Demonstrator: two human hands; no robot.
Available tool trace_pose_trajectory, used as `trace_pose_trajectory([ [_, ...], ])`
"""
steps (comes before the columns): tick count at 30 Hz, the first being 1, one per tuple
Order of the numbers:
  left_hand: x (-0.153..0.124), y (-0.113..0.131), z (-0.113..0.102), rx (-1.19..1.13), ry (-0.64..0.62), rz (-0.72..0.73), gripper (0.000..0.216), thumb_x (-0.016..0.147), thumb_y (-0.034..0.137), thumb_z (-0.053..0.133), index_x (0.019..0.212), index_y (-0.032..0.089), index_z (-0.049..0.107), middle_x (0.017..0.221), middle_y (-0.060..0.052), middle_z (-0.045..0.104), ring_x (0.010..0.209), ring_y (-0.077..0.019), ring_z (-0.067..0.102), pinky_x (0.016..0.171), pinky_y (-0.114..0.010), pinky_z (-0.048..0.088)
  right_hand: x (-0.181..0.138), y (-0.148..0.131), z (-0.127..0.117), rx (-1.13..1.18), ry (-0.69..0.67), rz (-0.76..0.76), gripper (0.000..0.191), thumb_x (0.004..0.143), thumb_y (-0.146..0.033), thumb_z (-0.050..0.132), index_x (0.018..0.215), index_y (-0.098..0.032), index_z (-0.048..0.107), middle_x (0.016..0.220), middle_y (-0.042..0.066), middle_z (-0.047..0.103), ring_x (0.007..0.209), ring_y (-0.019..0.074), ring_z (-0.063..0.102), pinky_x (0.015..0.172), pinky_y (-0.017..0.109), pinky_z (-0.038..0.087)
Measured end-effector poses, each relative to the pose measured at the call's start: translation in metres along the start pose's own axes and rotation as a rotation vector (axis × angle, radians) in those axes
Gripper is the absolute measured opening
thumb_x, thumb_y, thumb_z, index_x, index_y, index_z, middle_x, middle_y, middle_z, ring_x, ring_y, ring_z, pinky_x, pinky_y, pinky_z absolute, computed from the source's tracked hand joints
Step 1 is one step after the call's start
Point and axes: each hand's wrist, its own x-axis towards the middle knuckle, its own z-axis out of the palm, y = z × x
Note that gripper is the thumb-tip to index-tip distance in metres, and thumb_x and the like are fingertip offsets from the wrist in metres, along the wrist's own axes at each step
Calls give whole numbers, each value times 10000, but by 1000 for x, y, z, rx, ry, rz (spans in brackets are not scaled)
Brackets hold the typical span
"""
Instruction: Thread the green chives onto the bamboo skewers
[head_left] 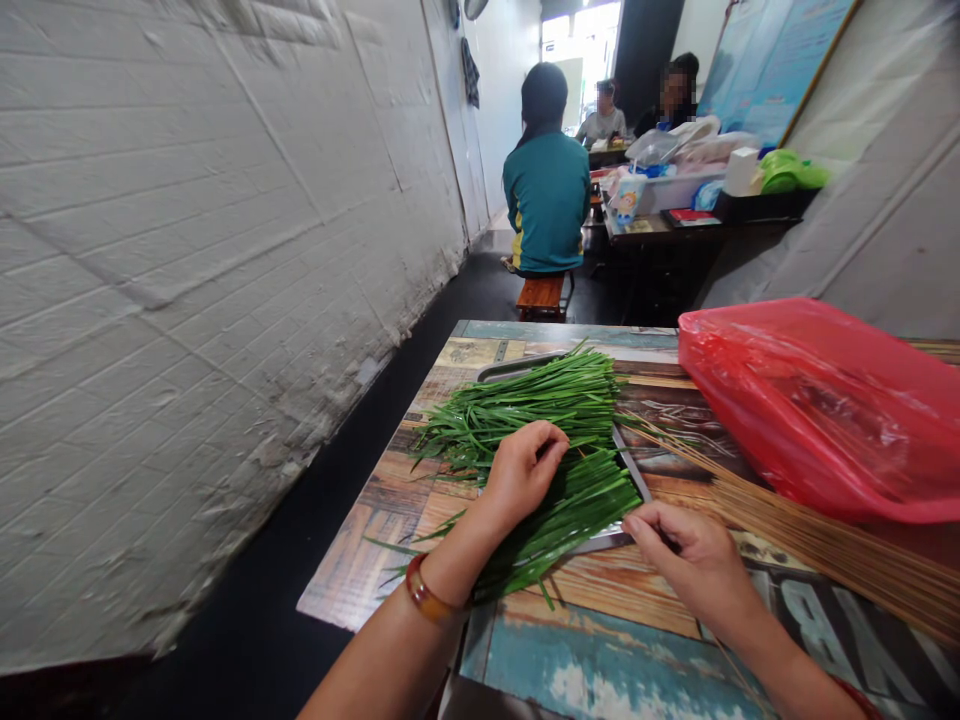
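Note:
Long garlic chives (532, 400) lie in bunches across a metal tray (631, 462), their leafy ends spilling over its left side. My left hand (525, 468) rests over the middle of them, thumb and fingertips pinched together; what lies between the tips is hidden. At the cut ends of the nearer bunch, my right hand (686, 555) is closed, with its fingertips by the stems. A thin bamboo skewer (739, 678) shows below the right palm, in line with the pinch. To the right lies a bundle of bamboo skewers (810, 540).
A red plastic bag (817, 400) covers the right part of the wood-patterned table (405, 490). Beyond, a person (547, 190) sits on a wooden stool (540, 293), back turned. Another table (637, 228) holds bags and a cup. A white brick wall (187, 250) stands at left.

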Motion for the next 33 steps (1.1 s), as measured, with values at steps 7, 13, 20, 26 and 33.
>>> trace_pose_trajectory([
  [7, 3, -1, -1, -266, -145, -142, 116, 834, 238, 475, 797, 148, 539, 618, 38, 464, 581, -86, 418, 577, -205, 331, 0, 0, 0, -6, -19, 3, 268, 829, -324, 484, 641, -212, 638, 561, -13, 612, 527, 144, 574, 506, 229, 430],
  [13, 2, -1, 1, -283, -143, -134, 143, 853, 259, 449, 811, 151, 532, 598, 41, 448, 568, -84, 407, 571, -203, 331, 0, 1, 1, -10, -22, 7, 275, 834, -321, 479, 643, -205, 639, 566, -13, 610, 528, 138, 569, 506, 226, 429],
  [20, 1, -3, 3, -101, -106, -87, 96, 725, 133, 529, 817, 153, 547, 690, 20, 540, 630, -98, 473, 600, -204, 357, 0, 5, 1, -29, -25, -13, 284, 845, -327, 478, 641, -203, 632, 565, -11, 610, 527, 136, 569, 505, 226, 426],
  [26, 3, -4, 3, -61, 30, -122, 88, 700, 104, 493, 754, 150, 546, 642, 26, 524, 583, -90, 460, 571, -201, 345, -1, 2, 0, -10, -7, -8, 274, 847, -320, 479, 654, -204, 635, 577, -6, 623, 539, 141, 579, 525, 230, 434],
  [33, 5, -1, 3, -222, -5, -187, 63, 741, 188, 510, 696, 145, 521, 599, 34, 492, 551, -80, 438, 560, -197, 350, -1, 2, 0, -5, -26, -7, 270, 850, -310, 479, 656, -196, 628, 570, -9, 612, 534, 135, 571, 518, 220, 428],
])
